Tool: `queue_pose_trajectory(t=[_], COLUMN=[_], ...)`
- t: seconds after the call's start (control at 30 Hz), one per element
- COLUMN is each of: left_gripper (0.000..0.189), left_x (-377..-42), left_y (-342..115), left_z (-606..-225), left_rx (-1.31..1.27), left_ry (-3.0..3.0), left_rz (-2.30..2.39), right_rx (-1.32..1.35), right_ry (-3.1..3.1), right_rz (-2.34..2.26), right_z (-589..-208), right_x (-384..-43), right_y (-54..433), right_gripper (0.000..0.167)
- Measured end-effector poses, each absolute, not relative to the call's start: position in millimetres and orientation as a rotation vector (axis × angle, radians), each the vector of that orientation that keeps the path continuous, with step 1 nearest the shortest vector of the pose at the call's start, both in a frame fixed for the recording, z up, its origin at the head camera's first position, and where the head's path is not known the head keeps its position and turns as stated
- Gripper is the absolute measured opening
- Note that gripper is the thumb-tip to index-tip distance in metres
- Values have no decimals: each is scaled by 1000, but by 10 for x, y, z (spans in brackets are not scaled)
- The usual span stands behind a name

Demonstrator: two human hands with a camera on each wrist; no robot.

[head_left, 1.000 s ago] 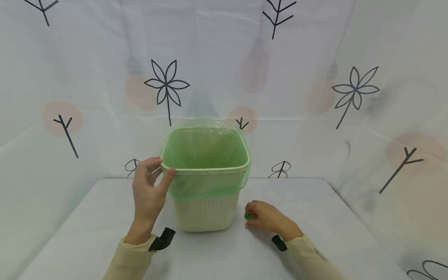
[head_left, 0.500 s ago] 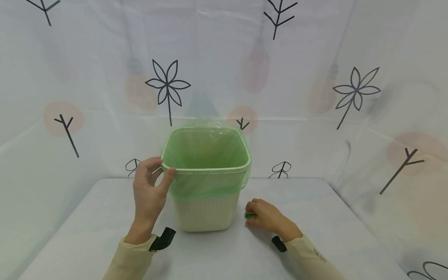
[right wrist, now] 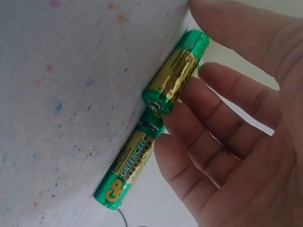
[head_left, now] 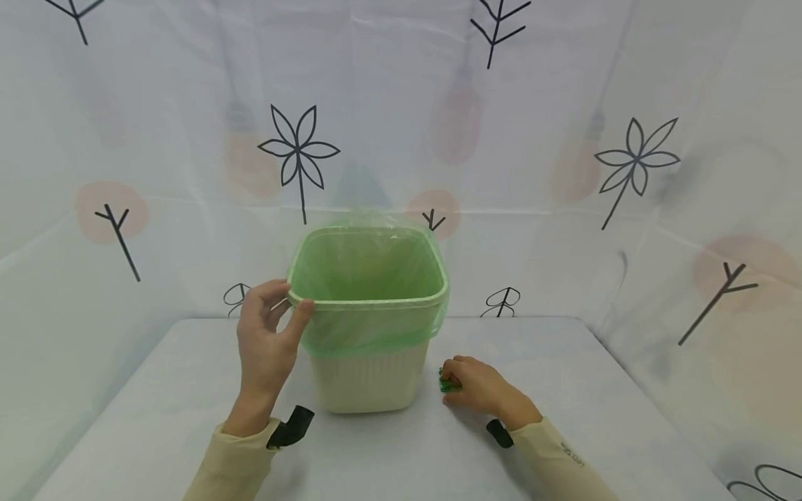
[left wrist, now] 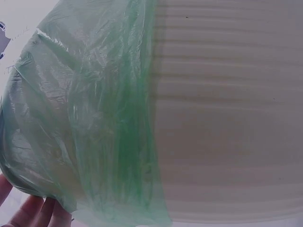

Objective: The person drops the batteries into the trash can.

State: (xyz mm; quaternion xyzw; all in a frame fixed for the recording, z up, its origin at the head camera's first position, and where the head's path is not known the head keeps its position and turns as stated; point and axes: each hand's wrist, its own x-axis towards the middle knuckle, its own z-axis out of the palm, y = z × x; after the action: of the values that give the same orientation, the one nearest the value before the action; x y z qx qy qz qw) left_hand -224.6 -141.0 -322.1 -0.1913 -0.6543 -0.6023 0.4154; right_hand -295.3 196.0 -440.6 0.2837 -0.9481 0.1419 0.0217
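Observation:
A cream waste bin (head_left: pixel 370 379) stands upright on the table, lined with a translucent green bin bag (head_left: pixel 376 327) folded over its rim. My left hand (head_left: pixel 266 348) grips the rim's near left corner, thumb on the front and fingers along the side. In the left wrist view, fingertips (left wrist: pixel 35 215) touch the bag under the rim. To the right of the bin, my right hand (head_left: pixel 479 386) curls round green-and-gold batteries (head_left: pixel 447 384) at the tabletop. The right wrist view shows one battery (right wrist: pixel 175 71) overlapping another battery (right wrist: pixel 128 165) marked GP Greencell; fingers partly hide what lies behind.
The white table (head_left: pixel 376 459) reaches back to a pale curtain (head_left: pixel 388 139) printed with flowers and twigs. A black wrist mount (head_left: pixel 291 427) sits on the left wrist, another black mount (head_left: pixel 500 433) on the right.
The batteries have turned slightly among the right fingers, and more of their green shows. The right hand has shifted a little; the left hand and the bin have stayed put.

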Motion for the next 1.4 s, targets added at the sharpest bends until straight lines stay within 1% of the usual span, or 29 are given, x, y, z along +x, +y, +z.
queue_pose_trajectory(t=[0.27, 0.57, 0.8, 1.07, 1.23, 1.4], left_gripper=[41, 41, 40, 38, 39, 40], left_x=[-2250, -2255, -2231, -2073, -2174, -2249], left_y=[-1416, -1423, -1420, -1342, -1380, -1407], left_z=[-3217, -3207, -3184, -3051, -3145, -3223], left_rx=[-483, -481, -490, -482, -496, -511], left_ry=[-1639, -1646, -1635, -1649, -1636, -1623], left_rz=[-1518, -1510, -1503, -1503, -1509, -1515], right_rx=[950, 950, 989, 1020, 1044, 1047], right_ry=[-3005, -3074, -3098, -3099, -3062, -2978], right_rz=[574, 763, 865, 865, 876, 907], right_z=[-4370, -4348, -4334, -4348, -4295, -4137], right_x=[-2945, -2926, -2881, -2875, -2890, -2875], right_y=[1961, 1958, 1902, 1920, 1980, 2049], right_gripper=[16, 26, 21, 20, 18, 16])
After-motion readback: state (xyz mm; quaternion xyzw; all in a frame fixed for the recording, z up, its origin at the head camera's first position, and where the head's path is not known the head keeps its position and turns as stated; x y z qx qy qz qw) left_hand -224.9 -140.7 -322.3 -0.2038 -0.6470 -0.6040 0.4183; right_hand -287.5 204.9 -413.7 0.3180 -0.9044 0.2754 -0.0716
